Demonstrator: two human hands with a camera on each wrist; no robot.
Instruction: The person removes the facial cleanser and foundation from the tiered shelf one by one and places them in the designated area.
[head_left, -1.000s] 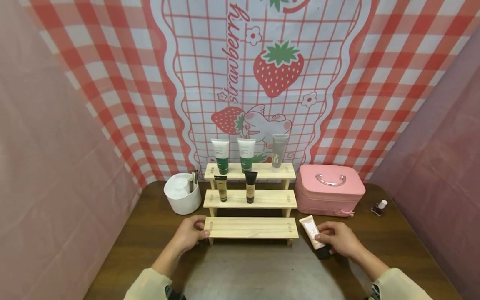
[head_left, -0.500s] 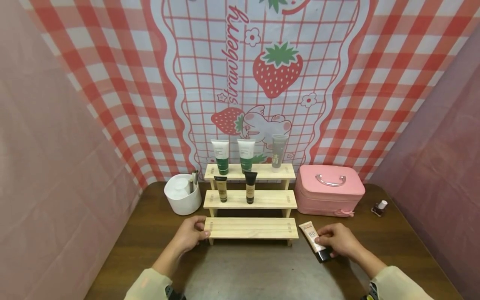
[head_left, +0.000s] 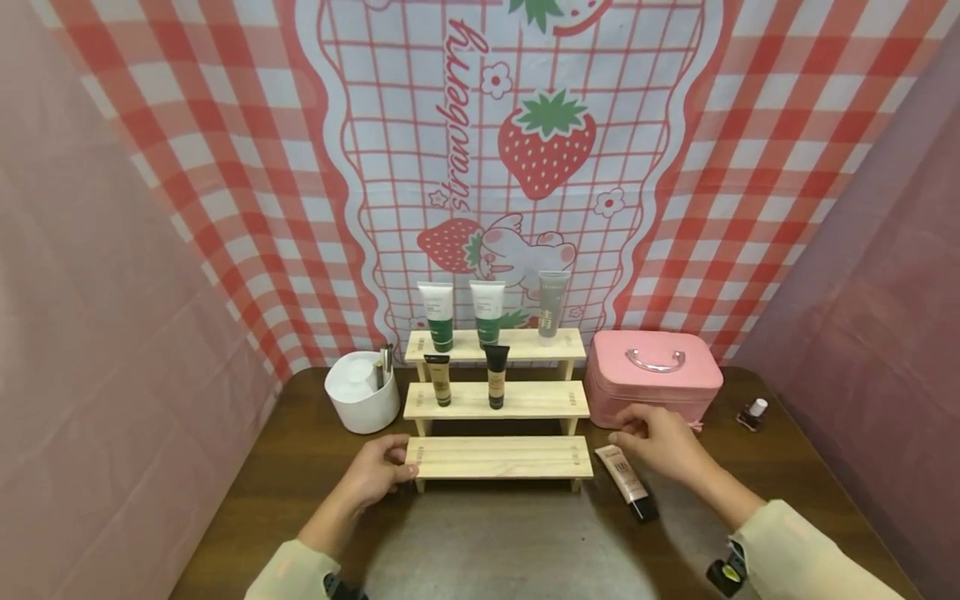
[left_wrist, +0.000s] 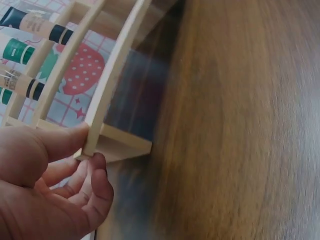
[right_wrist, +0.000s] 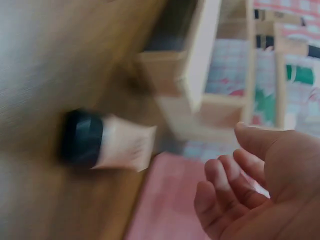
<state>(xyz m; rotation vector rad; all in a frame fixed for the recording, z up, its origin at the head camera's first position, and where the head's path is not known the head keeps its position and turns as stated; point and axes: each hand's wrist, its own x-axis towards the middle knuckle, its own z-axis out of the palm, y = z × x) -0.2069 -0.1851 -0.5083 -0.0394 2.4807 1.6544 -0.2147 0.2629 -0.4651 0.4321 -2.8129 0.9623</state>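
My left hand (head_left: 377,473) pinches the left end of the bottom step of a three-tier wooden rack (head_left: 498,458); the left wrist view shows thumb and fingers on the board's corner. My right hand (head_left: 663,443) is apart from everything, fingers loosely bent and holding nothing, above the table in front of the pink case. Just left of it a beige tube (head_left: 621,473) with a black cap lies on the table, blurred in the right wrist view. Two small black-capped tubes, one gold (head_left: 441,382) and one beige (head_left: 496,379), stand on the middle step.
On the top step stand two white-and-green tubes (head_left: 487,310) and a grey tube (head_left: 552,304). A white round holder (head_left: 363,392) with brushes is left of the rack. The pink case (head_left: 654,375) and a nail polish bottle (head_left: 752,414) stand to the right.
My right hand has let go of the beige tube and moved up and away from it, toward the pink case. The tube stays on the table. My left hand keeps its grip.
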